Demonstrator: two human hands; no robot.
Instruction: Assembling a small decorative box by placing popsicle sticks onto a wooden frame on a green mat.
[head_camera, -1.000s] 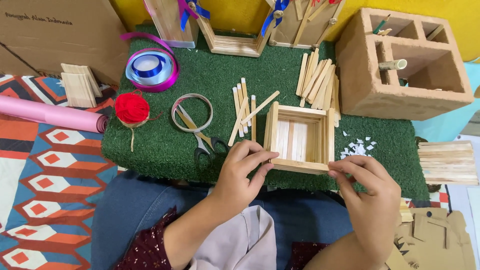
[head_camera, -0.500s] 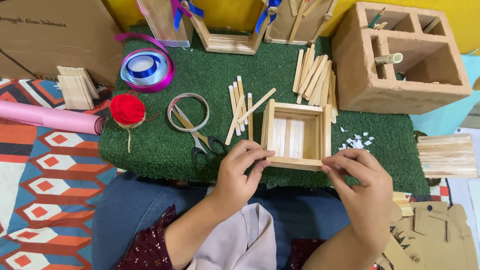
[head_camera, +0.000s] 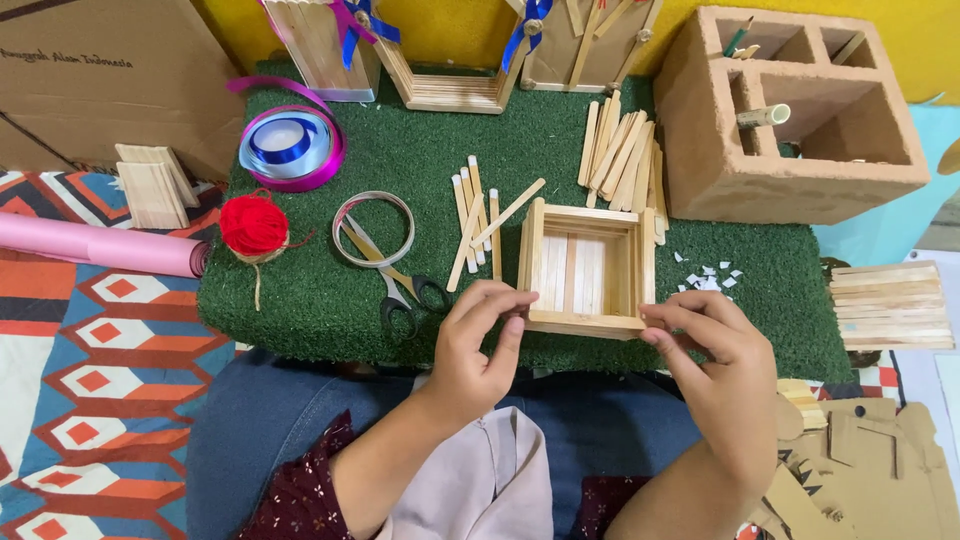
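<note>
A square open box of pale wooden craft sticks (head_camera: 588, 270) sits on a green artificial-grass mat (head_camera: 330, 300), just ahead of both hands. The left hand (head_camera: 480, 335) pinches its near-left corner; the right hand (head_camera: 715, 350) pinches its near-right corner, equally close.

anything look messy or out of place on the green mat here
Mostly tidy. Small white scraps lie scattered on the green mat just right of the stick box that both hands hold. One loose stick lies slanted across the others left of the box.
</note>
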